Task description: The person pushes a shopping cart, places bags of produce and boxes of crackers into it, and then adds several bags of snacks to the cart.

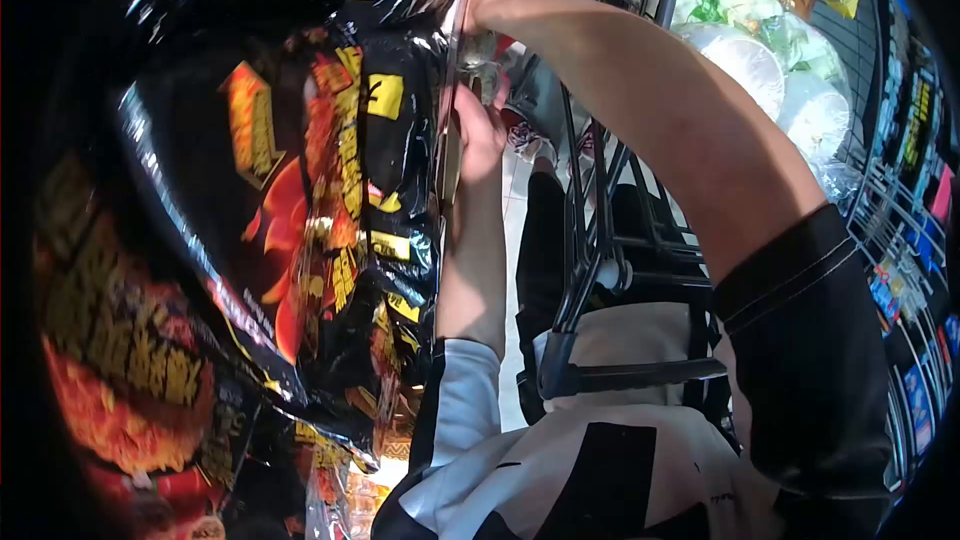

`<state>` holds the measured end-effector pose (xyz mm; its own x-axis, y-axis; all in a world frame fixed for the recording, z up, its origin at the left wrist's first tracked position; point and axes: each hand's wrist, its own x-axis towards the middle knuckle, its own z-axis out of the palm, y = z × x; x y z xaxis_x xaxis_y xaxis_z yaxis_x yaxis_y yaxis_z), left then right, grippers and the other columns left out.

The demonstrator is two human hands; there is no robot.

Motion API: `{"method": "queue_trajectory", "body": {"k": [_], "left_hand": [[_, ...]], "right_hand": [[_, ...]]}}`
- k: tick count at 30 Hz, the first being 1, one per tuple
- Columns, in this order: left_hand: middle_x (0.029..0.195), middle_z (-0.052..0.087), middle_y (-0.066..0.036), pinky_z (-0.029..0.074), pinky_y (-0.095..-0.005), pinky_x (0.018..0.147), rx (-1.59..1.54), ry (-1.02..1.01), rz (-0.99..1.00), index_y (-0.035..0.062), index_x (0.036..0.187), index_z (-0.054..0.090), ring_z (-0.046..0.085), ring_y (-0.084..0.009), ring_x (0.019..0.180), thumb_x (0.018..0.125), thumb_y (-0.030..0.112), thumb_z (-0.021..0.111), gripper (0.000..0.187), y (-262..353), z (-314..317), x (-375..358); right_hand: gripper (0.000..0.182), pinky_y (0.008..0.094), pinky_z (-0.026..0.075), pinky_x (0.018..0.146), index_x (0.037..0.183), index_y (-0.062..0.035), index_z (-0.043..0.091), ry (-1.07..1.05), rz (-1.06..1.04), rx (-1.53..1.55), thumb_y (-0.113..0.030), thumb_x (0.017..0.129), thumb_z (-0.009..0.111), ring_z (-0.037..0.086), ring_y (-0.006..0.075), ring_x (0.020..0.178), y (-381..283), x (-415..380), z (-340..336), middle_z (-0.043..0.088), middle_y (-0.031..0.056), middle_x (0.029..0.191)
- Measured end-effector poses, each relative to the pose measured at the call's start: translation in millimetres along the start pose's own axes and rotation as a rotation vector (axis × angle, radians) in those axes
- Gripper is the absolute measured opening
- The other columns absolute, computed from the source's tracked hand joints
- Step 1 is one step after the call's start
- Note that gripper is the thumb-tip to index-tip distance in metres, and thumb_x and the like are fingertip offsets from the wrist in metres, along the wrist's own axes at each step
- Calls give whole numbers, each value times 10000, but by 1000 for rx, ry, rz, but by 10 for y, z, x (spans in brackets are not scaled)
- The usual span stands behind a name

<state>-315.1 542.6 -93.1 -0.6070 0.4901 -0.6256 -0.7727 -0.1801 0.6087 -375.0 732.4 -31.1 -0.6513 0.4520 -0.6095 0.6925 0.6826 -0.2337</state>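
My right arm reaches across the top of the view to the shelf of glossy black noodle packs (390, 100). The visible part of my right hand (478, 2) is at the shelf's edge; its fingers are hidden behind the clear edge strip and packs. My left hand (480, 125) is lower, against the same edge, beside the packs. Its fingers are partly covered, and I cannot make out anything held in it. The packs carry yellow lettering and red food pictures. A larger black pack (250, 170) bulges forward on the left.
A black shopping cart has its handle (640, 377) close to my body. Bagged greens (735, 0) and white round wrapped items (745, 65) are at upper right. A wire rack (880, 210) with small colourful packets lines the right. Patterned shoes (522, 135) show on the floor.
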Motion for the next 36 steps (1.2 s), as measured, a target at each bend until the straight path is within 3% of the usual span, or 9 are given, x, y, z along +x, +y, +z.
{"method": "queue_trajectory", "body": {"k": [6,8,11,18,23,27,29,32,36], "left_hand": [[1309,658,-82,594,-383,899,159,-22,-124,80,1423,543,650,-194,1163,1117,312,460,394,215,65,360],[1359,632,-58,589,-423,993,127,110,-152,148,1407,555,629,-222,1221,1138,263,447,311,228,262,367],[1338,653,-74,591,-437,1004,-94,-25,-217,136,1407,560,651,-247,1202,1140,247,443,311,229,70,456],[1234,702,-97,604,-430,980,-262,-42,-126,81,1310,616,689,-242,1128,1092,133,499,253,225,-13,338],[1203,708,-112,614,-419,950,-312,-64,-201,57,1298,610,700,-253,1099,1082,117,480,260,60,-151,215],[1178,713,-125,622,-410,925,-382,-79,-286,39,1288,605,709,-262,1075,1073,104,465,265,-61,-278,30],[1166,716,-131,626,-405,913,-442,-92,-323,29,1283,602,714,-267,1064,1069,97,457,268,-82,-309,-87],[1147,720,-140,632,-399,895,-539,-101,-396,15,1276,599,721,-274,1046,1062,88,446,272,-86,-362,-325],[1123,725,-152,640,-390,870,-736,-173,-544,-3,1266,593,730,-283,1023,1054,75,431,278,-144,-420,-547]], "right_hand": [[189,408,615,768,1045,-166,798,32,117,100,-179,878,712,753,239,983,-93,-102,80,780,63,1070],[163,404,624,729,1012,-179,803,41,115,88,-164,868,729,766,219,942,-96,-122,107,789,40,1035],[193,375,629,734,1049,-198,815,94,-70,-37,-165,880,727,769,186,953,-28,24,328,795,17,1018],[235,380,627,738,1089,-264,836,-17,-37,-94,-199,907,703,748,132,1046,-265,-420,11,801,-18,1086],[538,384,546,962,1310,-35,651,-18,60,-152,-266,830,727,668,269,1193,-180,-362,356,739,99,1243],[907,479,569,899,1537,98,388,-112,139,-15,-257,824,821,586,427,1315,-307,-626,262,443,439,1501],[814,548,534,950,1585,-106,438,-171,42,-202,-293,866,770,578,419,1320,-378,-651,269,508,270,1530],[592,595,432,1036,1542,-171,522,-214,-163,-400,-304,975,624,529,396,1374,-389,-1316,-162,547,107,1497],[435,655,364,1053,1449,-188,624,20,-87,-313,-258,1033,517,467,380,1414,-459,-1662,-66,541,90,1504]]}}
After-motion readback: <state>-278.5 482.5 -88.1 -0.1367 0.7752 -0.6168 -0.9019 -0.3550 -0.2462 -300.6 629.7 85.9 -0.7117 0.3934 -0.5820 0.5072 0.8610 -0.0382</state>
